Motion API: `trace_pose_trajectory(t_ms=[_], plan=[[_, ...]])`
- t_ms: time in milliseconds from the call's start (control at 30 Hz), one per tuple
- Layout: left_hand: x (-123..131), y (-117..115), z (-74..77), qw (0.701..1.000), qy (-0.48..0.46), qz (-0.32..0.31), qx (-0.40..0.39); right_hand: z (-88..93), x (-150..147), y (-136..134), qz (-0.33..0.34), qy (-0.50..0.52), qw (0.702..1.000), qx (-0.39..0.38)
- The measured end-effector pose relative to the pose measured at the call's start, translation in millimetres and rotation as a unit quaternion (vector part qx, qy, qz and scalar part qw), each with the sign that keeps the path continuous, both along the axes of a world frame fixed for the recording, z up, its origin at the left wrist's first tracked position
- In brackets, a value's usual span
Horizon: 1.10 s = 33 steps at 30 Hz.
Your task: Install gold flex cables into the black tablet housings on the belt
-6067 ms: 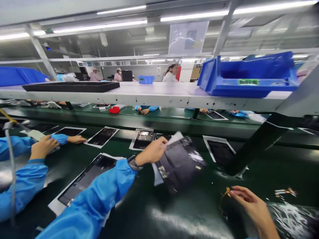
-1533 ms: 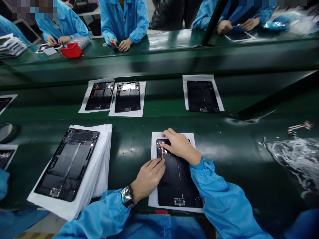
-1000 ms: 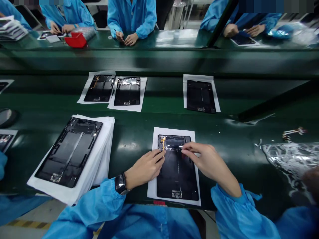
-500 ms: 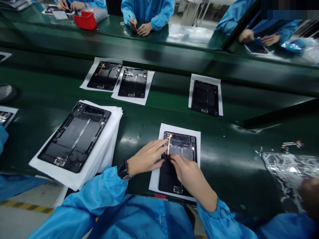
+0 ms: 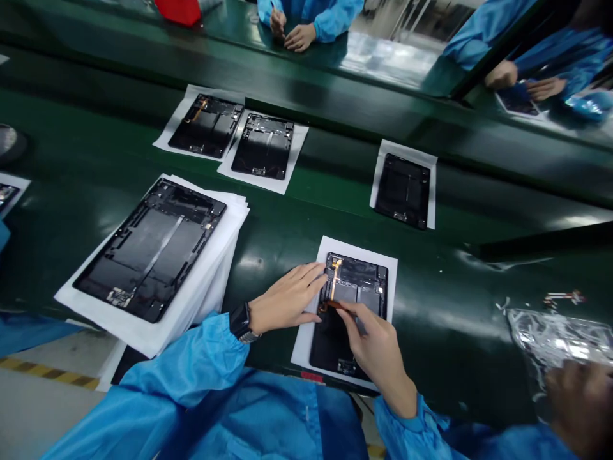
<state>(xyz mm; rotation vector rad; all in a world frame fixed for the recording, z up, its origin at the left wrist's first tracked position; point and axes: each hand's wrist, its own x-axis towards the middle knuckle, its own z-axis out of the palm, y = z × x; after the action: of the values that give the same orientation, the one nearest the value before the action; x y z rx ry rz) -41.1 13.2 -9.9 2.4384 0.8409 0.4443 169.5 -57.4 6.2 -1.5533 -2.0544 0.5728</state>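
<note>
A thin orange ribbon cable (image 5: pixel 334 281) lies on a black, open tablet housing (image 5: pixel 357 273), which is on a white sheet (image 5: pixel 306 345) on the dark green tabletop (image 5: pixel 440 364). The right hand (image 5: pixel 376 348) has a narrow grip on the cable's lower end. The left hand (image 5: pixel 287 299) lies open, its fingertips (image 5: pixel 322 276) just beside the cable. Another black housing (image 5: pixel 153 249) rests on a white paper stack (image 5: pixel 201 281) to the left.

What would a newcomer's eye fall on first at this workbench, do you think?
Probably the orange flex cable on the black tablet housing, front and centre, with the right hand at its lower end and the left hand beside it. To the left, another housing lies on a stack of white sheets.
</note>
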Motion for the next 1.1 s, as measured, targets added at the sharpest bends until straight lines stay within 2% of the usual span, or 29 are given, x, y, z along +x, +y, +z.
trace_pose_trajectory(t_ms=[167,333,467,600,800,900,1033,1100], plan=[[1,1,0.8,1.000,0.005,0.000,0.000,-4.8,-6,-6,0.005,0.003,1.000,0.003],[1,1,-0.8,1.000,0.014,-0.004,-0.002,-0.4,-19,0,0.030,-0.083,0.996,0.011],[1,1,-2.6,1.000,0.018,-0.006,0.008,0.9,-26,7,0.044,-0.140,0.989,-0.013],[1,0,-2.1,1.000,0.024,-0.004,0.016,-10.5,-32,11,0.010,-0.092,0.996,-0.012],[2,3,-2.7,0.999,0.035,0.002,0.023,-31.4,-62,8,0.044,-0.077,0.996,-0.029],[0,0,-5.9,0.999,0.024,-0.006,0.024,-24.0,-67,6,0.037,-0.096,0.994,-0.034],[-6,1,-14.2,0.999,0.003,-0.009,0.044,1.8,-47,4,-0.004,-0.162,0.986,-0.026],[-3,16,-19.4,0.998,-0.002,0.003,0.060,8.2,-34,6,-0.038,-0.097,0.994,-0.040]])
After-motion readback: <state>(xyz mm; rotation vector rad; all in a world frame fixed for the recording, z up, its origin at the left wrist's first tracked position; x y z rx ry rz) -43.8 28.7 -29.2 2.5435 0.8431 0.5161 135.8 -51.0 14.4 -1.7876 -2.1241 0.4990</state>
